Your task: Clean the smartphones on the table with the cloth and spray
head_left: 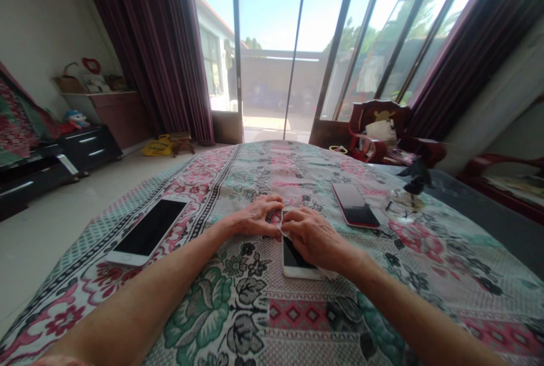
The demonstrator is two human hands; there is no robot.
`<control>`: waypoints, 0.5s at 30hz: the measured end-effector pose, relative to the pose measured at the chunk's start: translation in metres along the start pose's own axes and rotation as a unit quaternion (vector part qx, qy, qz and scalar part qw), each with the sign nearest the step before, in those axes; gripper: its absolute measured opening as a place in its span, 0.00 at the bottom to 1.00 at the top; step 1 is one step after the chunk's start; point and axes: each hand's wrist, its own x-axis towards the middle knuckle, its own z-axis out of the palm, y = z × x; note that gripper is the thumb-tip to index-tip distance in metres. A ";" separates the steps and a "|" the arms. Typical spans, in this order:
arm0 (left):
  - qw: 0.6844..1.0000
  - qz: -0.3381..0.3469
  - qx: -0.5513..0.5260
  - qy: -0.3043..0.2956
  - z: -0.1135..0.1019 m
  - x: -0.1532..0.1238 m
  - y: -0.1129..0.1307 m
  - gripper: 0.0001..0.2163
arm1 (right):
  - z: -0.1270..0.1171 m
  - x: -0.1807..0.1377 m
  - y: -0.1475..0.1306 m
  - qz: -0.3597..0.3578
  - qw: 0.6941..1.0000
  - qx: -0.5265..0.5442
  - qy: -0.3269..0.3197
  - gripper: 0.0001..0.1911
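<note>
A white smartphone [293,258] with a dark screen lies on the patterned tablecloth in front of me. My right hand [313,234] rests over its upper part, fingers bent and pressed down. Between those fingers a bit of thin white tissue [285,232] shows; more pale material seems to stick out under the palm. Flat on the cloth at the phone's left side is my left hand [258,216], fingers apart, thumb reaching to the phone's edge. It holds nothing. The phone's top end is partly covered by my hands.
Another white smartphone [147,231] lies on the left, and a red-edged phone [355,205] on the right. Past that stands a clear glass object [404,205] with a dark top. A wooden chair [378,128] and glass doors [289,83] are beyond the table.
</note>
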 end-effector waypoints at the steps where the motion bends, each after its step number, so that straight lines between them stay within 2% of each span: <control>1: 1.000 -0.001 -0.001 0.002 0.000 0.000 0.000 0.30 | 0.001 0.000 0.000 0.003 1.000 0.005 0.005 0.11; 6: 1.000 -0.015 -0.004 -0.002 -0.001 -0.001 0.002 0.32 | 0.010 -0.001 0.013 0.084 0.994 -0.018 0.063 0.12; 9: 1.000 -0.014 -0.002 -0.011 -0.003 0.000 0.004 0.31 | 0.013 -0.001 0.023 0.130 0.988 -0.047 0.076 0.12; 15: 1.000 -0.011 -0.002 -0.012 -0.003 0.001 0.003 0.30 | 0.011 0.000 0.025 0.098 0.990 -0.069 0.070 0.12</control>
